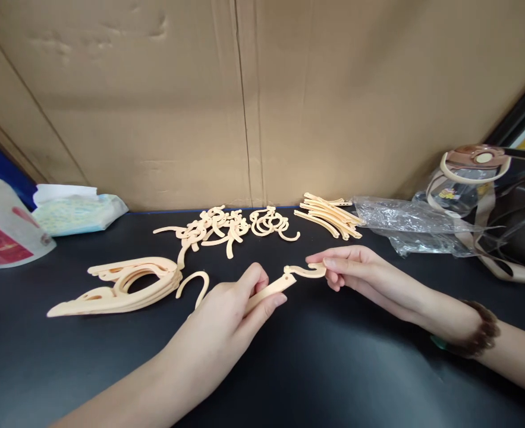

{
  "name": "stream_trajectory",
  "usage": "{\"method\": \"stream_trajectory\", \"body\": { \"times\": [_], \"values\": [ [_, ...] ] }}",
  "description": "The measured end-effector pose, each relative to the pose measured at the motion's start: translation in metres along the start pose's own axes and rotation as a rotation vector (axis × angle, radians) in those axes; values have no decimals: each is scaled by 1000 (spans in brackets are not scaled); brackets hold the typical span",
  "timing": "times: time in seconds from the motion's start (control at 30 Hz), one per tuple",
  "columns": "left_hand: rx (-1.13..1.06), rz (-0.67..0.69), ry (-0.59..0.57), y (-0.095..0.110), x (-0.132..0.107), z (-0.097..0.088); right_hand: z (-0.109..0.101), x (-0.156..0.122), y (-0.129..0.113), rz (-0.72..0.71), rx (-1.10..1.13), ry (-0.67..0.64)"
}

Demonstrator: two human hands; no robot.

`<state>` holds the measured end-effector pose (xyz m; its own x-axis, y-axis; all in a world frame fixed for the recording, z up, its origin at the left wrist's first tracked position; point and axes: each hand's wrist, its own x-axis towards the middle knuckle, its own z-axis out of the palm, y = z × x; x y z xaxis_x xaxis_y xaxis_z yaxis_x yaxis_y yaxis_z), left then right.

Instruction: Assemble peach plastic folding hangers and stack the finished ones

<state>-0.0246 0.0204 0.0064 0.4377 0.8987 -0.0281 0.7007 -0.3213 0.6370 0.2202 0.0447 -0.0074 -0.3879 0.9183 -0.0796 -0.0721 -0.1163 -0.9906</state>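
My left hand (239,303) is closed around a straight beige plastic hanger arm (273,288), its free end pointing right. Between the fingertips of my right hand (351,270) is a small curved beige hanger piece (307,272), and its left end touches the end of the arm. Whether the two are joined I cannot tell. Just beyond my left wrist a beige hook (200,276) shows, partly hidden by that hand. Left of it lies a stack of folded beige hangers (132,304).
Behind my hands lie a heap of curved beige pieces (217,226) and a pile of straight beige arms (329,215). Clear plastic bags (391,214) and a strapped bottle (462,184) stand right. At left are a tissue pack (79,211) and a white-and-red container (8,226); cardboard (155,107) rises behind.
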Motion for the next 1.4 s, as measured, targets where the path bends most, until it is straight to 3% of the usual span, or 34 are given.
{"method": "stream_trajectory", "body": {
  "times": [0.7, 0.87, 1.4],
  "values": [
    [-18, 4, 46, -1, -1, 2, -7, -1, 3, 136, 0, -244],
    [-1, 11, 27, -2, -4, 4, -13, 3, 3, 129, -127, -219],
    [2, 7, -96, 4, -9, 2, -18, 4, -4, 65, -238, -245]
  ]
}}
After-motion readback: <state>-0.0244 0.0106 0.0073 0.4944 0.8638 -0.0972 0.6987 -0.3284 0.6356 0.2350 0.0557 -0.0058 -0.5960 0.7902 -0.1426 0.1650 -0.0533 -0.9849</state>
